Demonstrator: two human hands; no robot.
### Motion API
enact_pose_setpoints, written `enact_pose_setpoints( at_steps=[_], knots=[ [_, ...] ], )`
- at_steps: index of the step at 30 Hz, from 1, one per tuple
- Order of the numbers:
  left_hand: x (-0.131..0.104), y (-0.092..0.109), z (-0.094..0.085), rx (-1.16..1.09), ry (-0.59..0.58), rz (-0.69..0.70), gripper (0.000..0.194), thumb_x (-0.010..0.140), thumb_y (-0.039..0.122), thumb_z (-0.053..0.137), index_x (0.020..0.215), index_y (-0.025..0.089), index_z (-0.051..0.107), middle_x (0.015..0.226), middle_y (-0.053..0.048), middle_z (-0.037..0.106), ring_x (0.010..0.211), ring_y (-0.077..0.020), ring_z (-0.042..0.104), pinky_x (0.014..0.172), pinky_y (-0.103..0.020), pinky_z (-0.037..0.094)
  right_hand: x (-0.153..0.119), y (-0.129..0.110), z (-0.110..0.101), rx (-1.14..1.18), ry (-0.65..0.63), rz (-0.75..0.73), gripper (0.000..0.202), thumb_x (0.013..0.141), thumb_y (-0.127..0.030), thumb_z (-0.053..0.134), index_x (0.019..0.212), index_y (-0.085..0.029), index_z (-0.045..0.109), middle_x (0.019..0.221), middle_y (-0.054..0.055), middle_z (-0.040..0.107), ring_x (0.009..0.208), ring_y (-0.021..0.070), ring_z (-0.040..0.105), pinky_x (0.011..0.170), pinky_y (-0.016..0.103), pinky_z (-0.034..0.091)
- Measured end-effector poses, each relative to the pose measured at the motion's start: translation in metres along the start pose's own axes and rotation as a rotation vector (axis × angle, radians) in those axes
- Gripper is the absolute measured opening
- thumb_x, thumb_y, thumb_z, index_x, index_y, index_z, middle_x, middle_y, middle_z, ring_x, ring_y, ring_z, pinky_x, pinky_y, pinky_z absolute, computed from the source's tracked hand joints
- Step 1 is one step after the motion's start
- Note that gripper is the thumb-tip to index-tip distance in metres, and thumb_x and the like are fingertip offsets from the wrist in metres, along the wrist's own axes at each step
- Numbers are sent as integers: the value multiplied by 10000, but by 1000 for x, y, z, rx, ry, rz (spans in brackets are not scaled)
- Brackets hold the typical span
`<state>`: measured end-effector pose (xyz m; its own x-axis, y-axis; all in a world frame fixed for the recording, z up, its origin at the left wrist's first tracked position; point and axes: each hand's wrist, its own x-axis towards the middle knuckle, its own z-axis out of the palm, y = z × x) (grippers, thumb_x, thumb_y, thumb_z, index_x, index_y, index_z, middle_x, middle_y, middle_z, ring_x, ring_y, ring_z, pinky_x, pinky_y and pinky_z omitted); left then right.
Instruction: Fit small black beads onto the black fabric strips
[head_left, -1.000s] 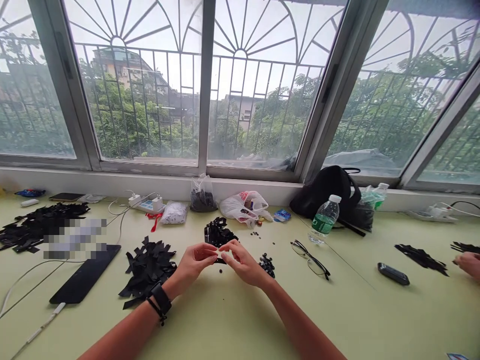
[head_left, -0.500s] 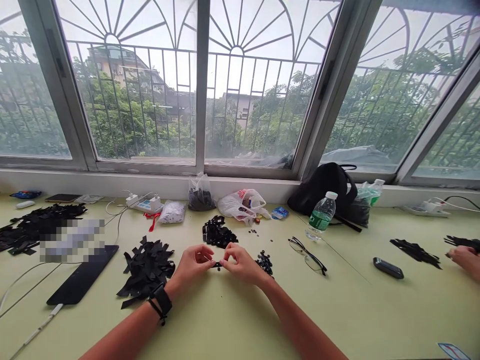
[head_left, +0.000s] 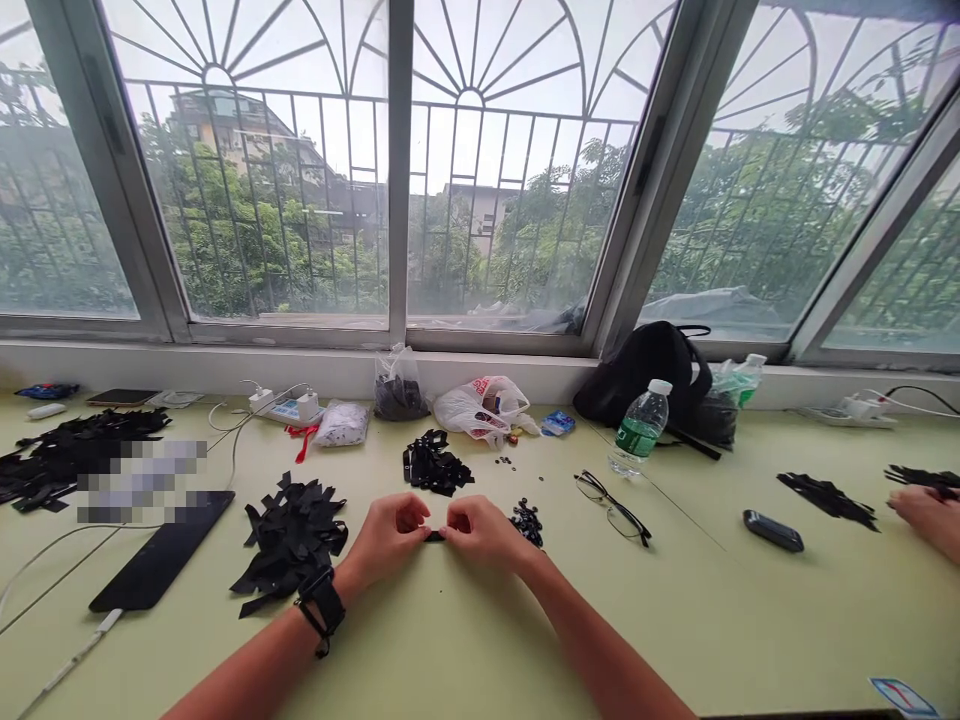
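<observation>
Between my two hands is a short black fabric strip (head_left: 435,536), pinched at both ends just above the table. My left hand (head_left: 391,535), with a black watch on its wrist, grips one end between thumb and fingers. At the other end, my right hand (head_left: 476,532) pinches the strip the same way. A heap of black strips (head_left: 292,535) lies left of my left hand. Beyond my hands sits a smaller pile of black pieces (head_left: 436,465). Small dark ring-like parts (head_left: 527,522) are heaped close to my right forearm.
Eyeglasses (head_left: 611,508), a water bottle (head_left: 640,430) and a black case (head_left: 772,531) stand or lie to the right. Another person's hand (head_left: 928,515) is at the far right by black strips (head_left: 829,500). A black tablet-like slab (head_left: 161,555) with a cable lies left.
The strip has turned slightly between my fingers, and the small round part seen under it before no longer shows. My hands remain in nearly the same place.
</observation>
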<state>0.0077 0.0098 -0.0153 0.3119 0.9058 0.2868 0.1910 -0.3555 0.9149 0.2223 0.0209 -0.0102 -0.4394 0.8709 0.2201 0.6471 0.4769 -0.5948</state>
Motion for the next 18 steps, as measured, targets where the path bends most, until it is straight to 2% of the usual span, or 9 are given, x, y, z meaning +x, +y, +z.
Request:
enact_pose_setpoints(
  at_steps=[11,18],
  knots=[
    [0,1,1,11,-5,0,147,760,268,735,855,157,712,768,-38,699,712,-187,646,633,-275,491,3,2,1,1,-4,35,170,768,-250,665,633,-166,605,612,-19,602,574,112,493,539,224,297],
    [3,2,-3,-73,9,-24,229,738,361,791,822,157,726,768,-46,711,706,-184,645,638,-273,495,3,-5,-7,186,19,27,283,810,-335,671,613,-168,555,571,-38,499,558,106,432,534,231,298]
  ],
)
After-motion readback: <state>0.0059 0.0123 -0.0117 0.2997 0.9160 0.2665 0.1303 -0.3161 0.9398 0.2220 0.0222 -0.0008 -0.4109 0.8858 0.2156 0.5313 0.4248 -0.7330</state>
